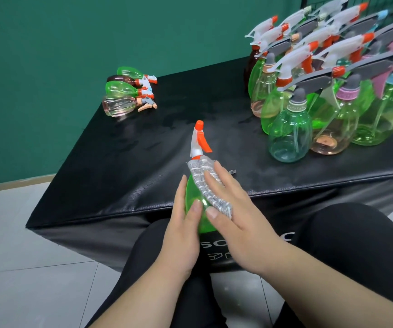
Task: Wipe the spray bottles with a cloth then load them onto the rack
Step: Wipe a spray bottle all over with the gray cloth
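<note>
A green spray bottle with a white and orange trigger head points away from me over the near edge of the black table. My left hand grips its body from the left, thumb across the front. My right hand presses a grey ribbed cloth flat against the bottle's upper right side, fingers straight. At the far right a rack of grey bars holds several hanging spray bottles, green, pink and teal.
Several bottles lie on their sides in a pile at the table's far left corner. A green wall stands behind. My knees in black trousers are below the table's front edge, over a pale tiled floor.
</note>
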